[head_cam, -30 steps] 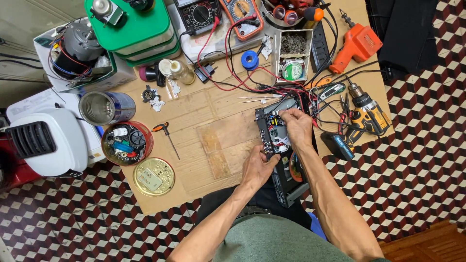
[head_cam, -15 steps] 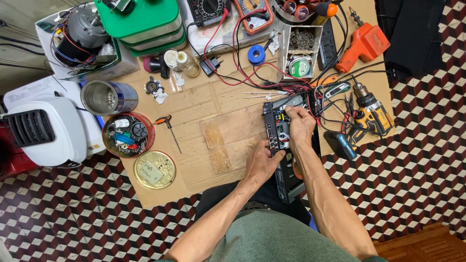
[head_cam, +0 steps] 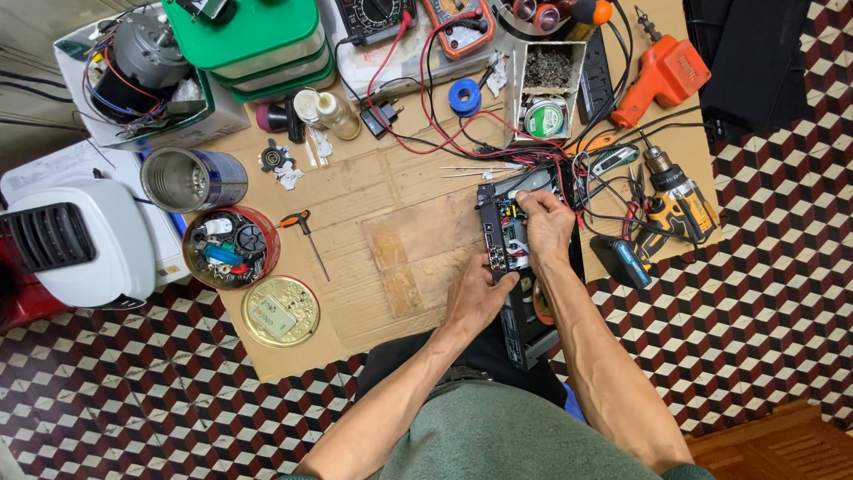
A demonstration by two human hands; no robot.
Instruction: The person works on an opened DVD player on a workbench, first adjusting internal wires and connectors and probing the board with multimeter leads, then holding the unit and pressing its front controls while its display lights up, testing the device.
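Note:
An open black electronic unit [head_cam: 505, 233] with its circuit board exposed lies on the cardboard sheet [head_cam: 404, 191], its near end reaching toward my lap. My left hand [head_cam: 475, 296] grips the unit's left edge near the middle. My right hand [head_cam: 546, 229] rests on top of the board, fingers curled down among the parts at the far end. What the right fingers pinch is hidden. Red and black wires [head_cam: 542, 160] run from the unit's far end.
A yellow cordless drill [head_cam: 677, 204] and an orange tool [head_cam: 659, 78] lie to the right. A small screwdriver [head_cam: 306, 233], a red tin of parts [head_cam: 231, 247], a gold lid [head_cam: 280, 311], a metal can [head_cam: 191, 178] and green boxes [head_cam: 258, 40] lie to the left.
The view has shifted slightly. My left hand has slid a little nearer along the unit's left edge. My right hand stays on the board at the far end.

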